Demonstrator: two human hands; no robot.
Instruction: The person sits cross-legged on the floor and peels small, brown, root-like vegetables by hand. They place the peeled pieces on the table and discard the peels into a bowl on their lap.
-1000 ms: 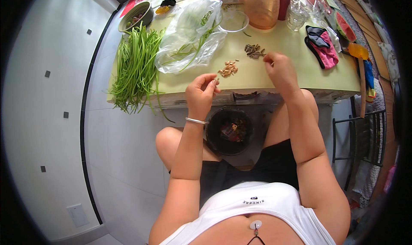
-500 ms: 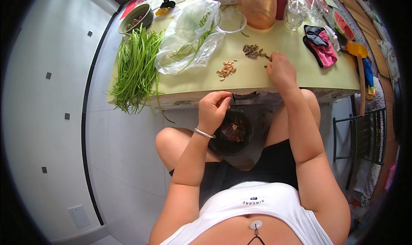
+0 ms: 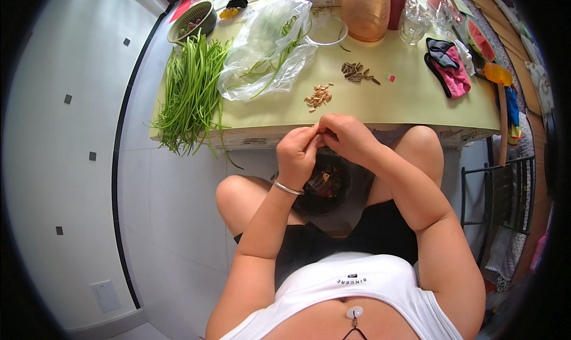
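Note:
My left hand [image 3: 296,155] and my right hand [image 3: 347,135] meet fingertip to fingertip, just off the table's near edge. Both are closed in a pinch; whatever lies between the fingertips is too small and hidden to make out. Just beyond them on the yellow-green table [image 3: 262,115] is a little heap of pale shelled kernels [image 3: 318,96]. Farther off and to the right lies a loose pile of dark, long seeds in their shells [image 3: 355,72], which look like sunflower seeds. Below my hands, between my knees, stands a black bin [image 3: 318,206] with scraps inside.
Long green vegetable stems [image 3: 189,96] hang over the table's left edge, beside a clear plastic bag [image 3: 262,60]. Farther back stand a basket [image 3: 205,20], an orange jar [image 3: 365,13] and a glass jar [image 3: 413,22]. Pink-and-grey cloth [image 3: 450,69] and an orange-headed mallet [image 3: 498,75] lie right.
My right hand has come back from the dark seeds to my left hand, and their fingertips now meet. A small red-and-white scrap shows where the right hand was.

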